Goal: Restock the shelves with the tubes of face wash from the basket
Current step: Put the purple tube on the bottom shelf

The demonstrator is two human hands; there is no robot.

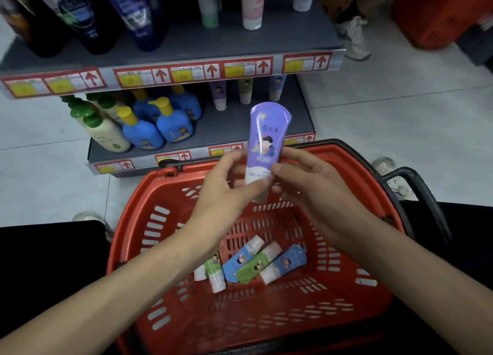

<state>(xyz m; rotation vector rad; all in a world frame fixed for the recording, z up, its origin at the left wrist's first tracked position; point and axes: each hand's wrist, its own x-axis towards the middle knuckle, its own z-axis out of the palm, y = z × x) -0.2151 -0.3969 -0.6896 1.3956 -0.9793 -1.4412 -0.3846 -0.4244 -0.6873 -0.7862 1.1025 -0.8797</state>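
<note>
A purple tube of face wash [265, 138] stands upright above the red basket [128, 221], cap end down. My left hand [226, 192] grips its lower part from the left, and my right hand [301, 178] pinches it from the right. Several more tubes, blue and green, lie on the basket's floor [253, 264]. On the lower shelf [226, 130] three tubes stand at the back: purple [218, 95], green [245, 90] and blue [276, 87].
Blue and cream pump bottles [149, 122] fill the lower shelf's left half. The upper shelf [186, 42] holds dark tubes and pastel tubes. The basket's black handle [416, 184] hangs to the right. Another person's shoes [354, 37] and a red crate [440, 13] are at the far right.
</note>
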